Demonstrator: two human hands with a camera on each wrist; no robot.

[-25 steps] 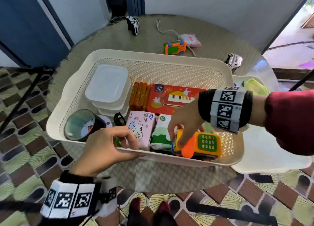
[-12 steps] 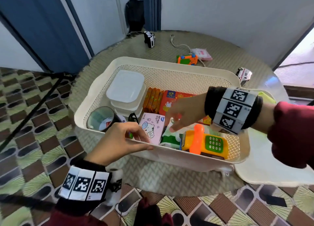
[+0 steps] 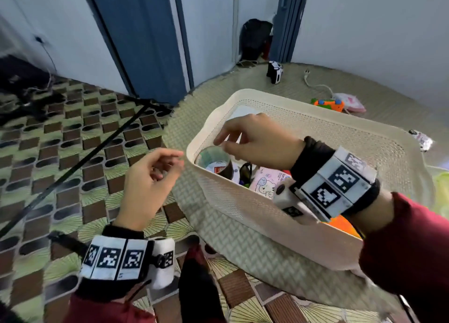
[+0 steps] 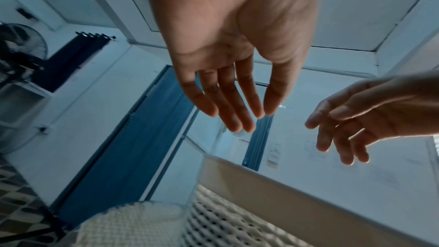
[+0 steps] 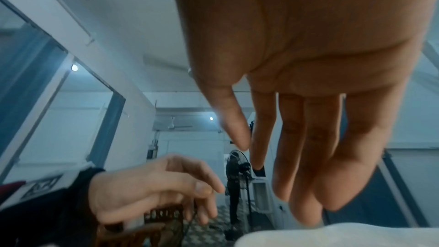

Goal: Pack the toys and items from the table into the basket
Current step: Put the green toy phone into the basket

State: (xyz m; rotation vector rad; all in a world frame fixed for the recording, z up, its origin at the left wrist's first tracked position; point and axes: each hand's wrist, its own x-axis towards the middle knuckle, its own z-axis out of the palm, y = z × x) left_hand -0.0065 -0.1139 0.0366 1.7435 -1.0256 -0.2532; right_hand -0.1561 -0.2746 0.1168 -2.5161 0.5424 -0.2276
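Both hands are seen empty with each grip apart. The left hand (image 3: pixel 148 177) is held just outside the near-left corner of the basket (image 3: pixel 243 208), fingers loose. The right hand (image 3: pixel 255 140) is held above that corner's rim, over a tape roll (image 3: pixel 215 162). An orange toy (image 3: pixel 328 104) is left on the desk (image 3: pixel 279 92) beyond the far rim.

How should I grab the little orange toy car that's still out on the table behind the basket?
Come from above and pinch the orange toy car across its two long sides. It sits flat on the table with open space around it. The pink pouch lies close on its right, so that end is more crowded. This is a guess; the car looks small and blurry here.
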